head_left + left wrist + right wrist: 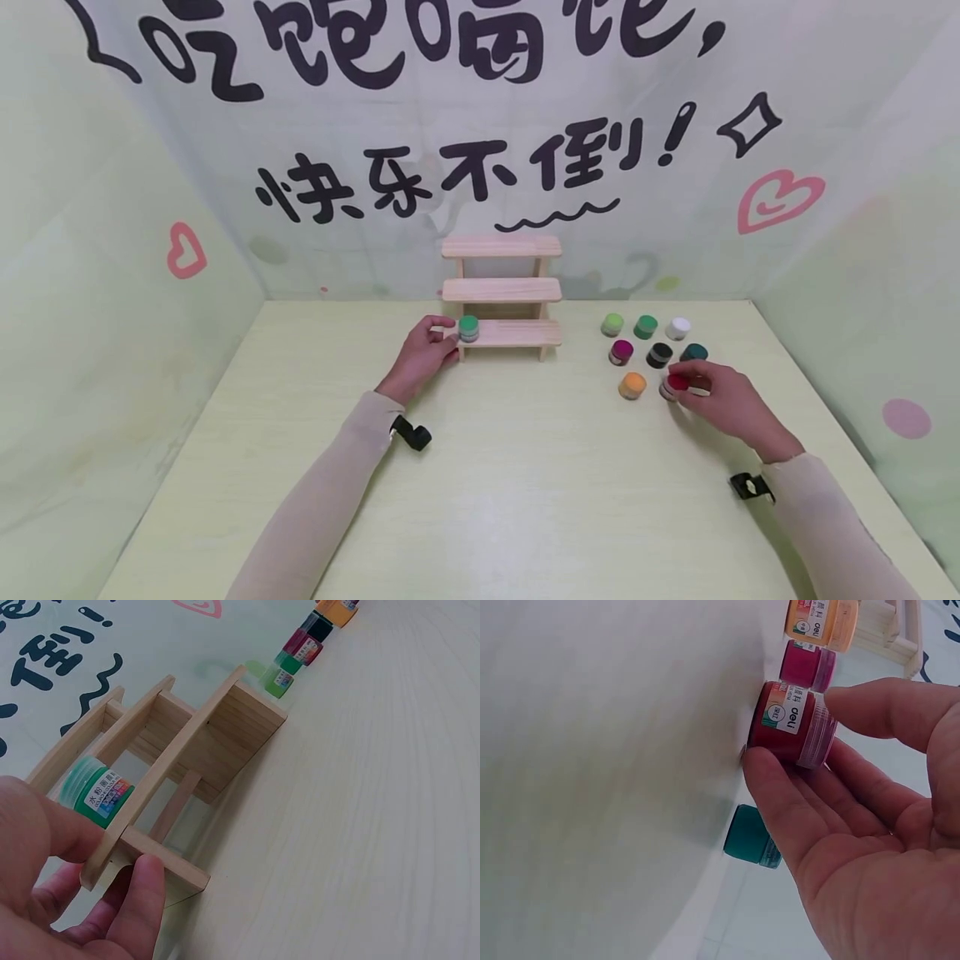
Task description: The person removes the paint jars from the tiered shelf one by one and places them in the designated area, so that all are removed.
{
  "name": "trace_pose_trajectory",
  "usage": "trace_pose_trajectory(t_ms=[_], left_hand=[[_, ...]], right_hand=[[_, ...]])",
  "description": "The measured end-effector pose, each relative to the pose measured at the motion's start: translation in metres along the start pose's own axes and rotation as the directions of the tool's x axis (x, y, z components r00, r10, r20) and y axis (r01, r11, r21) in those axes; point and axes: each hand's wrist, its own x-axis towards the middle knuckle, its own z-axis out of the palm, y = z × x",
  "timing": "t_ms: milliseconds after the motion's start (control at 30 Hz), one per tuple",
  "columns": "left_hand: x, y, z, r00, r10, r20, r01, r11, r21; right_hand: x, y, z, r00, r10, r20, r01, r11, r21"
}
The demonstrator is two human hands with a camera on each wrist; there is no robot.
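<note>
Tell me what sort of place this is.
Probably a staged tabletop booth for craft or recording, not a home. A pale wood-grain table is walled by printed fabric backdrops with cartoon lettering and pink hearts; a small three-step wooden rack and little paint jars, like the red-capped jar, sit on it.

Green paint jar [468,328]: small, round, green lid and printed label, upright at the left end of the lowest step of the wooden stepped shelf [501,291], touched by the left hand [424,353]. Red paint jar [675,386]: small, red-lidded, labelled, on the surface at the near edge of the jar cluster, just right of the orange jar [632,385], gripped between thumb and fingers of the right hand [722,402].
</note>
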Motion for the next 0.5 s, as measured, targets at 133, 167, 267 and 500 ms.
trace_pose_trajectory(t_ms=[133, 167, 267, 500], left_hand=[[0.0, 0.001, -0.001, 1.0, 0.008, 0.004, -0.008, 1.0, -0.007], [0.0, 0.0, -0.001, 1.0, 0.008, 0.006, -0.008, 1.0, -0.008], [0.001, 0.0, -0.002, 1.0, 0.006, 0.012, -0.006, 1.0, -0.007], [0.001, 0.0, 0.0, 1.0, 0.007, 0.007, -0.007, 1.0, -0.007]], right_hand=[[-0.001, -0.002, -0.003, 1.0, -0.009, -0.026, 0.01, 1.0, 0.012], [-0.001, -0.002, -0.003, 0.999, -0.006, -0.037, 0.007, 1.0, 0.016], [-0.002, -0.005, -0.006, 0.997, 0.0, -0.082, 0.002, 1.0, 0.026], [-0.001, -0.014, -0.009, 0.979, -0.008, -0.203, 0.013, 1.0, 0.022]])
